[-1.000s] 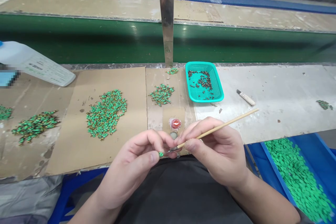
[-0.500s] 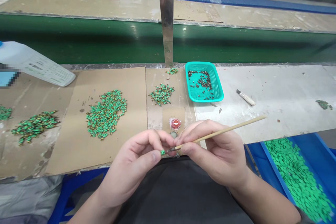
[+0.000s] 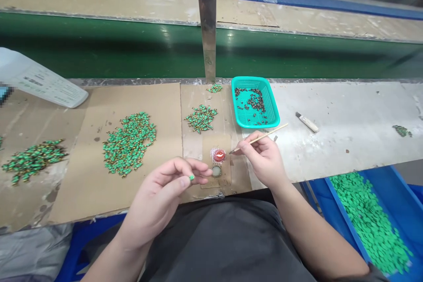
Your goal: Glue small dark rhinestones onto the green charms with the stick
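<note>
Between the thumb and fingers of my left hand is a small green piece, its other fingers loosely spread. My right hand is closed on a thin paintbrush with a pale wooden handle. The brush's dark tip is just right of a small round dish of red paint, close to its rim; I cannot tell whether it touches. A round pale disc with a dark beaded edge lies nearer to me, just beyond my left fingertips.
Piles of green-and-gold pieces lie on cardboard to the left and middle. A turquoise basket holds small dark pieces. A short brush lies right; a white bottle leans in from the left. Blue trays with green pieces stand lower right.
My right hand has moved away and up with the paintbrush, bringing its tip from the green piece to the red paint. My left hand has shifted slightly left, still pinching the piece.
</note>
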{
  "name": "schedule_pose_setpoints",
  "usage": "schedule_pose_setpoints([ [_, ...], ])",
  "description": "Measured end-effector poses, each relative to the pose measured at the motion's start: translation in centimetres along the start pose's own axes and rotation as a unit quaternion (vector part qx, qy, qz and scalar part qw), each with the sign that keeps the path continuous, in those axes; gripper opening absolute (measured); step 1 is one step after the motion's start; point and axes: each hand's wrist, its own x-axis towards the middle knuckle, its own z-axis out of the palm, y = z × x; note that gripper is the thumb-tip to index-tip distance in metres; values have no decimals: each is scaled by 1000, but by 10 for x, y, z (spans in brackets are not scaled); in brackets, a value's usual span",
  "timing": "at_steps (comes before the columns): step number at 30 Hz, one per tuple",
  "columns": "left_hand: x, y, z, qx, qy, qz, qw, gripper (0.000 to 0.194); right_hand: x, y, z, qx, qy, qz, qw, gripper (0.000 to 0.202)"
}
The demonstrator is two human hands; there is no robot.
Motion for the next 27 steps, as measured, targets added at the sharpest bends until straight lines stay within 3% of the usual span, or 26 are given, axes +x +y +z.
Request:
schedule_pose_setpoints([
  [6,2,-1,1,0,9,1,1000,22,4,34,2,-22,10,25,999,52],
  [15,3,0,4,5,33,3,999,29,5,36,6,-60,20,12,998,46],
  [23,4,2,6,3,47,-6,999,31,-6,4,8,-47,37,-43,997,26],
  [27,3,1,10,-19,16,-19,1000,28,-19,-23,15,18,8,-73,997,22],
])
